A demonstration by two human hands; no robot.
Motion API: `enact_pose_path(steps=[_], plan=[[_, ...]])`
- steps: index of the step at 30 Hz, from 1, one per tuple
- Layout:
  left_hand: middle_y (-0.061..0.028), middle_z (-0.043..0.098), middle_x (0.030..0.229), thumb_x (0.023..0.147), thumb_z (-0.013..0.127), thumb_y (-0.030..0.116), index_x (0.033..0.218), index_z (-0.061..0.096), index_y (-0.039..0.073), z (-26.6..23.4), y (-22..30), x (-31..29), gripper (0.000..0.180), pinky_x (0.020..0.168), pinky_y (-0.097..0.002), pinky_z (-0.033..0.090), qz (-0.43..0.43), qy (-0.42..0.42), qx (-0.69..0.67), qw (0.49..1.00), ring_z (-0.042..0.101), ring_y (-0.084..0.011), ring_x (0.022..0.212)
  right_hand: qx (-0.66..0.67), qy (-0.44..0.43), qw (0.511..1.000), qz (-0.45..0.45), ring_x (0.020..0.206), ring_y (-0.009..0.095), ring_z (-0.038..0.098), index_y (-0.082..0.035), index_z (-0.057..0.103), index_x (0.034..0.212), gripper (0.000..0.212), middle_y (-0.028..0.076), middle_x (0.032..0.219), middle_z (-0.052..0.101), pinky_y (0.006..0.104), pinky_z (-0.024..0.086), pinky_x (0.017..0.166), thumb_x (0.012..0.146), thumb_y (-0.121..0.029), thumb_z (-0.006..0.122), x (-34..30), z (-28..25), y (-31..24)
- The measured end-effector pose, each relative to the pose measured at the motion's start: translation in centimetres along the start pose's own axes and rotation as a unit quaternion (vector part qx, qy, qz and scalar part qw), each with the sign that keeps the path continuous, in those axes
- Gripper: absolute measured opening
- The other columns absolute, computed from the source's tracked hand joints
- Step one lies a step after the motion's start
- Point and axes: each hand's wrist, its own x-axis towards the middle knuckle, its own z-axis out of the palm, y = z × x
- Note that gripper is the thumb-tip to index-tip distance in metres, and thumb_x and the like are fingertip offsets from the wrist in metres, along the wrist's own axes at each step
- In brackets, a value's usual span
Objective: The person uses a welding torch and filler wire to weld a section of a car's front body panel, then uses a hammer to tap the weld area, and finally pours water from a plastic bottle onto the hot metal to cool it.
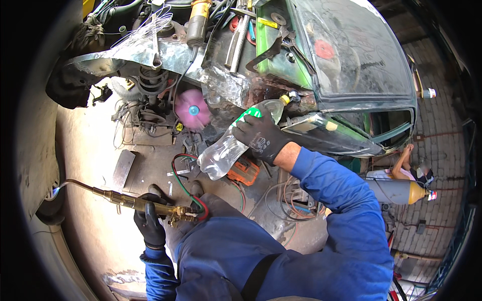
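Blue sleeves (281, 251) fill the foreground. Gloved left hand (150, 223) has its fingers clamped around a brass torch (135, 202) that points left. Gloved right hand (261, 139) grips a clear plastic bottle (228, 148), its neck tilted toward the rusty car body (261, 88).

Layout about the two grips
Torch (125, 200) runs left from left hand (150, 223); bottle (236, 138) in right hand (258, 138), tilted, its cap end up against car body (301, 95) beyond.

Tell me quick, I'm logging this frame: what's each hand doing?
Left hand: closed on the brass torch.
Right hand: closed on the clear plastic bottle.
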Motion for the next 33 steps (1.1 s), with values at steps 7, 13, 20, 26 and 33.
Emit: enact_pose_path(steps=[7,13,20,26,33], plan=[[-0.0096,0.071,0.090,0.113,0.049,0.028,0.114,0.063,-0.002,0.29,-0.56,-0.32,0.033,0.061,-0.0275,0.046,0.019,0.013,0.008,1.000,0.059,-0.0126,0.068,0.002,-0.028,0.999,-0.017,0.118,0.024,0.068,-0.020,0.072,0.117,0.025,0.002,0.114,0.073,0.0691,0.032,0.118,0.094,-0.021,0.063,-0.30,-0.23,-0.07],[-0.0078,0.070,0.091,0.112,0.050,0.026,0.113,0.064,-0.001,0.42,0.18,-0.56,0.030,0.064,-0.0277,0.045,-0.005,0.005,-0.015,1.000,0.058,-0.0116,0.072,-0.020,-0.012,1.000,-0.018,0.118,0.025,0.068,-0.019,0.071,0.117,0.023,0.003,0.117,0.073,0.0706,0.032,0.117,0.096,-0.021,0.061,-0.57,-0.57,-0.26],[-0.0062,0.069,0.092,0.112,0.055,0.024,0.115,0.065,-0.002,0.34,-0.53,-0.72,0.028,0.070,-0.0287,0.045,-0.009,0.003,-0.030,0.999,0.058,-0.0117,0.077,-0.011,-0.021,1.000,-0.017,0.118,0.025,0.068,-0.019,0.071,0.115,0.022,0.003,0.115,0.073,0.0715,0.033,0.116,0.096,-0.021,0.060,-0.53,-0.36,-0.20],[-0.0075,0.070,0.095,0.112,0.055,0.024,0.115,0.065,-0.002,-0.10,-0.78,-0.68,0.028,0.073,-0.0293,0.047,-0.013,0.000,-0.016,1.000,0.060,-0.0131,0.080,-0.015,-0.026,0.999,-0.023,0.118,0.024,0.068,-0.020,0.071,0.115,0.022,0.002,0.114,0.073,0.0717,0.034,0.115,0.096,-0.022,0.060,-0.44,-0.04,0.04],[-0.0104,0.071,0.095,0.112,0.052,0.024,0.115,0.063,-0.003,-0.34,-0.41,-0.56,0.029,0.077,-0.0314,0.050,-0.006,-0.011,-0.010,1.000,0.064,-0.0163,0.083,-0.014,-0.034,0.999,-0.015,0.118,0.024,0.068,-0.020,0.072,0.116,0.024,0.002,0.113,0.073,0.0700,0.033,0.117,0.095,-0.022,0.061,0.09,0.11,0.31]])
